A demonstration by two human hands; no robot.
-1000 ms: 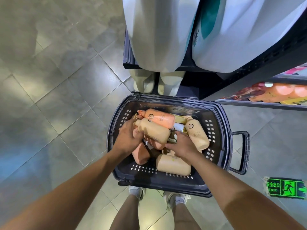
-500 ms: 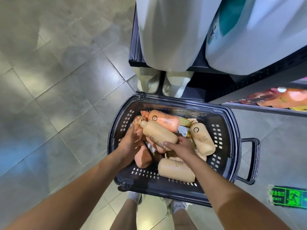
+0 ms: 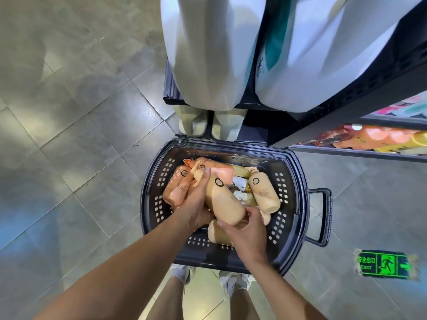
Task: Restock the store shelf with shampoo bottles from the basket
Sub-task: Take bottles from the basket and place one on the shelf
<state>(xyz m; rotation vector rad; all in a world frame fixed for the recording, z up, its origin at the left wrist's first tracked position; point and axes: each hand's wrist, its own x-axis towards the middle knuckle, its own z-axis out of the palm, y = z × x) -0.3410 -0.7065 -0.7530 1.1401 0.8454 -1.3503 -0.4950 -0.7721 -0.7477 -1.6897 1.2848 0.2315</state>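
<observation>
Grey tile floor, dark basket (image 3: 298,172) at the feet. Left hand (image 3: 196,205) grips the tan shampoo bottle (image 3: 225,199) along its side and right hand (image 3: 246,229) clasps its base, just above the pile. Best lift straight up, clear the rim, then swing right to the shelf (image 3: 346,151).

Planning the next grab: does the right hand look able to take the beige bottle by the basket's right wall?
Probably not yet: the right hand and left hand both hold the central beige bottle. The right-side beige bottle itself lies uncovered on top.
</observation>
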